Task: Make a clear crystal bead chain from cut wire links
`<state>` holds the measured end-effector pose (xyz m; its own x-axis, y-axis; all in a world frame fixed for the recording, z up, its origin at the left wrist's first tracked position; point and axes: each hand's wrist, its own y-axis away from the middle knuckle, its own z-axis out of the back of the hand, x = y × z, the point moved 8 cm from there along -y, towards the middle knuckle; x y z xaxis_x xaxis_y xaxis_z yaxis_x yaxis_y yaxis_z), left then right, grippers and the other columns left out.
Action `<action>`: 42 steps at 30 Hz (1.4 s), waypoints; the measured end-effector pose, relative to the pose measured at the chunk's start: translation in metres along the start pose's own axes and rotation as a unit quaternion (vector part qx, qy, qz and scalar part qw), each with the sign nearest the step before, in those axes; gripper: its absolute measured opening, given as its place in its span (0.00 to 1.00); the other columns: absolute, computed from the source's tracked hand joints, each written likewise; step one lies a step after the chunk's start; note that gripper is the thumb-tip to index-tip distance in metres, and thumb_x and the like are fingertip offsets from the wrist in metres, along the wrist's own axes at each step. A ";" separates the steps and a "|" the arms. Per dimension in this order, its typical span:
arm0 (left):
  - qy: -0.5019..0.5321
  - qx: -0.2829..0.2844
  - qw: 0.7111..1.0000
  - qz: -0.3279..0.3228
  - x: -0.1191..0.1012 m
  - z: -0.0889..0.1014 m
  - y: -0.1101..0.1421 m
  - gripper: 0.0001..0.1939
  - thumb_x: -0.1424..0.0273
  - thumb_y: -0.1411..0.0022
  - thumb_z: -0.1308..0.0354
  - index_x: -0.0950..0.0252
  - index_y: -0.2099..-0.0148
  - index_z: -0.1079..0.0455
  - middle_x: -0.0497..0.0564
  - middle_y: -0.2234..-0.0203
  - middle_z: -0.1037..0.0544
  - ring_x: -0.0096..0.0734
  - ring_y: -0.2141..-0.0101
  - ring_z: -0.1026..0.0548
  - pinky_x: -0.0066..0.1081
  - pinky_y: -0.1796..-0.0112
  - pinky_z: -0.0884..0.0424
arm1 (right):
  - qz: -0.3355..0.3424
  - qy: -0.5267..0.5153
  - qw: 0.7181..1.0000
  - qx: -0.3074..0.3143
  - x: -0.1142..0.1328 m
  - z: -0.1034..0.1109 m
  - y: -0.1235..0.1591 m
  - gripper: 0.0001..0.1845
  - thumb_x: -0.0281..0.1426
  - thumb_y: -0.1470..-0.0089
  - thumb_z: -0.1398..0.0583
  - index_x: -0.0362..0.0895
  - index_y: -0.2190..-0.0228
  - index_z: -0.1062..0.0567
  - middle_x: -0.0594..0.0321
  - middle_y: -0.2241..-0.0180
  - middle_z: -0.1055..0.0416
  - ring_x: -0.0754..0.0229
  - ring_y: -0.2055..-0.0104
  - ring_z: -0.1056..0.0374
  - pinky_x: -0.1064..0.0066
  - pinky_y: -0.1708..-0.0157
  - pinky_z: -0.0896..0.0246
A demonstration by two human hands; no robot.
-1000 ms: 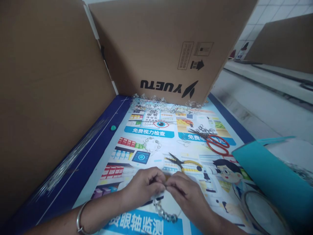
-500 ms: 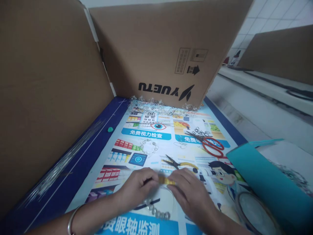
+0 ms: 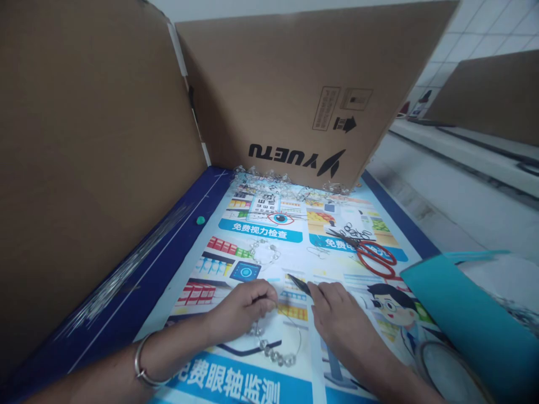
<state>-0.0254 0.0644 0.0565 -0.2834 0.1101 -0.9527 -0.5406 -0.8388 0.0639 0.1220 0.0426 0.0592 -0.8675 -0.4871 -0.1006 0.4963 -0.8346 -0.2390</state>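
Note:
My left hand [image 3: 248, 307], a metal bangle on its wrist, is closed with thumb and fingers pinched on the end of a beaded wire bracelet [image 3: 277, 357]. Clear round beads hang along the bracelet's lower side, and its thin wire curves round to the right. My right hand [image 3: 339, 314] is wrapped round the handles of the pliers [image 3: 300, 283]. Only the dark pointed jaws stick out, aimed up and left; the palm hides the handles. Beyond the hands a second clear-beaded loop [image 3: 265, 252] lies on the printed sheet.
Red-handled scissors [image 3: 374, 258] lie at the right near small dark rings. A teal box [image 3: 458, 303] and a roll of tape [image 3: 442, 370] stand to the right. Loose wires [image 3: 126, 269] run along the left; beaded pieces [image 3: 278, 182] line the base of the cardboard [image 3: 295, 73].
My right hand has left the wire beside my left hand and closed on the pliers, whose yellow handles showed before. My left hand still pinches the bracelet. The view has shifted slightly.

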 end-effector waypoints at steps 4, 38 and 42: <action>0.004 0.029 1.000 -0.011 -0.003 -0.001 -0.001 0.08 0.71 0.40 0.51 0.67 0.69 0.33 0.45 0.75 0.34 0.24 0.73 0.36 0.23 0.70 0.41 | -0.036 -0.193 0.980 0.039 -0.010 0.008 0.000 0.18 0.23 0.48 0.50 0.39 0.56 0.31 0.51 0.63 0.31 0.51 0.60 0.36 0.61 0.60 0.39; -0.046 0.017 0.995 -0.088 -0.015 0.006 0.008 0.07 0.72 0.39 0.49 0.65 0.64 0.30 0.50 0.67 0.28 0.30 0.62 0.31 0.29 0.59 0.37 | -0.094 -0.464 0.834 0.284 0.018 0.011 0.018 0.11 0.37 0.47 0.49 0.44 0.74 0.32 0.67 0.76 0.37 0.63 0.72 0.42 0.75 0.73 0.49; -0.100 -0.099 0.982 -0.127 -0.025 0.017 0.017 0.06 0.73 0.40 0.48 0.65 0.61 0.31 0.53 0.63 0.29 0.33 0.58 0.32 0.32 0.56 0.38 | -0.110 -0.448 0.846 0.267 0.015 0.009 0.024 0.11 0.37 0.47 0.49 0.44 0.74 0.34 0.67 0.76 0.37 0.63 0.71 0.41 0.75 0.72 0.48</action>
<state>-0.0410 0.0562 0.0860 -0.3192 0.4156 -0.8517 -0.4547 -0.8557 -0.2472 0.1207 0.0132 0.0603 -0.6873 -0.1042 0.7189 0.4770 -0.8111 0.3385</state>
